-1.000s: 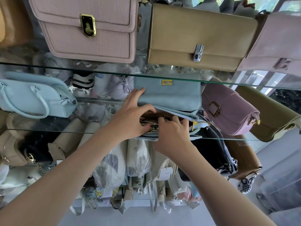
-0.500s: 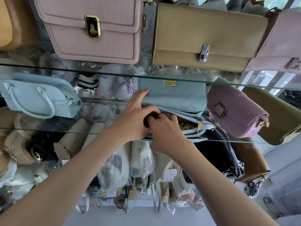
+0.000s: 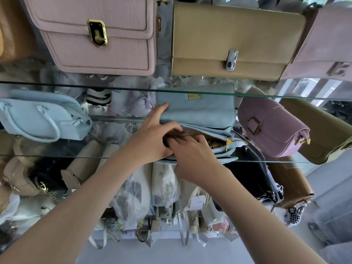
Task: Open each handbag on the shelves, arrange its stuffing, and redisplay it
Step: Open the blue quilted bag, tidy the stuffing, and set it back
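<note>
Head view: a blue handbag (image 3: 196,111) sits on the middle glass shelf (image 3: 57,156), flap lifted, its unzipped mouth running left to right. The right hand (image 3: 192,161) dips curled fingers into the mouth's left end. Their tips are hidden, so I cannot tell whether they pinch stuffing. The left hand (image 3: 150,141), touching it, presses spread fingers against the flap. Most of the opening lies rightward of both hands, towards a lilac bag (image 3: 270,126).
</note>
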